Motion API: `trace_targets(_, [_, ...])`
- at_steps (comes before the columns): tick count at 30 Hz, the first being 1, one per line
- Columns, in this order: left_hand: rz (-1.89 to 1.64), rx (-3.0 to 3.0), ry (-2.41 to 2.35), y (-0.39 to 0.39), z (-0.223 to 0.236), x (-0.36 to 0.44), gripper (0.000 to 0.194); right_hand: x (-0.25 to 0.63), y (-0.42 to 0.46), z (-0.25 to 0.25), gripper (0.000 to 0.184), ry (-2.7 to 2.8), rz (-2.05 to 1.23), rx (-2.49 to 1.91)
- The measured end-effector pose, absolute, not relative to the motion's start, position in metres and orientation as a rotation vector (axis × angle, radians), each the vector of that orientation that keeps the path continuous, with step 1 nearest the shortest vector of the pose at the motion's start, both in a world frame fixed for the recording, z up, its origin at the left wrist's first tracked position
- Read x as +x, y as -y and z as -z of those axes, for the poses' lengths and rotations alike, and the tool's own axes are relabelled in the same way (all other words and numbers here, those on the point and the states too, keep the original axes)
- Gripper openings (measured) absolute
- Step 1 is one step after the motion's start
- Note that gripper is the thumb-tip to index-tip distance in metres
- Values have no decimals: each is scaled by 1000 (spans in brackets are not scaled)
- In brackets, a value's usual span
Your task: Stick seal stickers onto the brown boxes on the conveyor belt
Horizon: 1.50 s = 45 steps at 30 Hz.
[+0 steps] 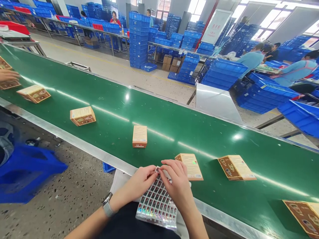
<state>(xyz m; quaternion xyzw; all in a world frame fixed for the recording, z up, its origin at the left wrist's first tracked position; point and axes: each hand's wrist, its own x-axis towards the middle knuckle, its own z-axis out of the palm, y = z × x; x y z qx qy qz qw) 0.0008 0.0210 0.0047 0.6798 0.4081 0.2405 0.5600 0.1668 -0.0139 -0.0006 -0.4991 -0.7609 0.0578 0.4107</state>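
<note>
A shiny sheet of small holographic stickers [157,206] lies over my lap, its upper end at the conveyor's near edge. My left hand [142,181] pinches the top corner of this sheet between thumb and forefinger. Close against it, my right hand [176,177] has its thumb and forefinger closed at the same upper edge, other fingers slightly bent. Whether a single sticker is lifted between the fingertips is too small to tell. Just beyond my right hand is a brown and cream printed box [194,168], partly covered by the fingers. Another such box [140,136] sits farther up the belt.
The green conveyor belt [112,96] crosses in front of me, carrying several similar boxes. At far left, another person's hand [8,75] is over a box. A blue stool [32,172] stands at lower left. Blue crates [139,39] are stacked beyond the belt.
</note>
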Motion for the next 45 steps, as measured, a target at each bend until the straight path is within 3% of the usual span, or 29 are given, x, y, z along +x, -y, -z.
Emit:
trace_targets(4, [-599,1593,-1015,-23,5,-2,28,164,12,-3,9,1609,-542,-1261])
trace_targets(7, [-617,1633,-1042,-27,10,-9,26,167,-8,2,16,1227,-812,-1299])
trace_targets(13, [-733,1901,-1034,-45,13,-27,19,164,-74,36,41,898,-925,-1328])
trace_targets(18, [-711,2071,-948,-59,32,-27,23,144,-104,53,31,788,-984,-1309])
trace_targets(28, [-655,2117,-871,-55,38,-12,26,148,-108,65,21,731,-928,-1384])
trace_targets(39, [-616,2035,-789,-50,28,6,26,165,-92,47,20,925,-619,-1594])
trace_targets(45, [-630,1887,-775,-46,24,7,27,190,-91,37,42,951,-580,-1625])
